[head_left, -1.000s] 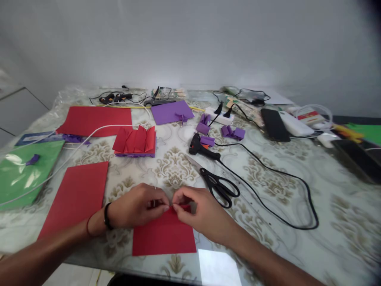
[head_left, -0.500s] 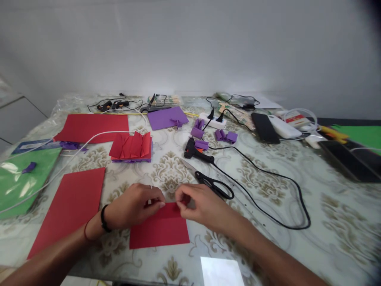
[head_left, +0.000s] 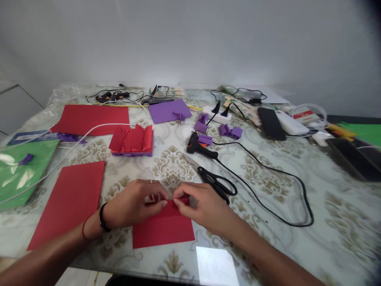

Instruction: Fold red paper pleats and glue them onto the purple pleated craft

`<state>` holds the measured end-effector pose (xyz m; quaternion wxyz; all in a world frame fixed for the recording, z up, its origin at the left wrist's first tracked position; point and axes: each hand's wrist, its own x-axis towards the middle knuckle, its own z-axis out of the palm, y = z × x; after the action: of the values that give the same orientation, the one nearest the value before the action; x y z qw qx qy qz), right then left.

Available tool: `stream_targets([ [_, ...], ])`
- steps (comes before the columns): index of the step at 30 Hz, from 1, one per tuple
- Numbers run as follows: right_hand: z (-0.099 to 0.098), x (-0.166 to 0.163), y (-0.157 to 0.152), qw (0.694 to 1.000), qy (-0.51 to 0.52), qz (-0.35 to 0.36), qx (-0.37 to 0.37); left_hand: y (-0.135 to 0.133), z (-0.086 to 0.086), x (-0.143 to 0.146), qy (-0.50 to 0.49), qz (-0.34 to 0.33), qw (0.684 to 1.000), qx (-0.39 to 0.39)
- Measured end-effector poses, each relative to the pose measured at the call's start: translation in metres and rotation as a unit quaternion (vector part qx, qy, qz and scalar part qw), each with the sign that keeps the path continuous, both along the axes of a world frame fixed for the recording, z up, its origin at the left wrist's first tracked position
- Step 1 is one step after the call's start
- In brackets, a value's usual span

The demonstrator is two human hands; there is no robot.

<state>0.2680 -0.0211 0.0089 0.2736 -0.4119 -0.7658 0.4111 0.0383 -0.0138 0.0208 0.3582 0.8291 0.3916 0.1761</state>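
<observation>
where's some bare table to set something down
Bare tablecloth shows right of the looped black cable, below the dark device, and inside the loop. A smaller patch lies between the red folded stack and scissors. Crowded: the back, around the power strip, and the front middle, where the left hand and right hand pinch a red sheet.

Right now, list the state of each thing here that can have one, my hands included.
Left hand, pinching red paper at far edge
Right hand, pinching same edge
Red paper, creased
Scissors, closed
Glue gun, lying down; on or off unclear
Power strip, two plugs in
Red folded pieces, stacked on purple ones
Green sheets, in glossy wrapping
Rightmost phone, screen dark
</observation>
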Motion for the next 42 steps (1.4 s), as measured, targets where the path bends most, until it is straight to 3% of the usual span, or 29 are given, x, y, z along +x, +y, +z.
stream_targets([
  [15, 0.009, 0.011, 0.0, 0.999, 0.003, -0.032, 0.029, 0.012, 0.009, -0.012, -0.015, 0.04, 0.999, -0.015],
  [21, 0.019, 0.042, 0.013, 0.99, 0.017, -0.14, 0.0, 0.038, 0.015, -0.038, -0.023, 0.116, 0.992, -0.034],
  [24, 0.018, 0.05, 0.018, 0.983, 0.041, -0.177, -0.012, 0.04, 0.013, -0.039, -0.079, 0.146, 0.985, -0.055],
  [28, 0.018, 0.041, 0.016, 0.989, 0.039, -0.143, -0.018, 0.029, 0.009, -0.024, -0.148, 0.129, 0.98, -0.031],
  [34, 0.019, 0.023, 0.009, 0.993, 0.037, -0.107, -0.018, 0.018, 0.006, -0.012, -0.115, 0.111, 0.987, -0.002],
  [42, 0.02, 0.026, 0.008, 0.993, 0.036, -0.112, -0.021, 0.023, 0.013, -0.022, -0.089, 0.116, 0.989, 0.028],
])
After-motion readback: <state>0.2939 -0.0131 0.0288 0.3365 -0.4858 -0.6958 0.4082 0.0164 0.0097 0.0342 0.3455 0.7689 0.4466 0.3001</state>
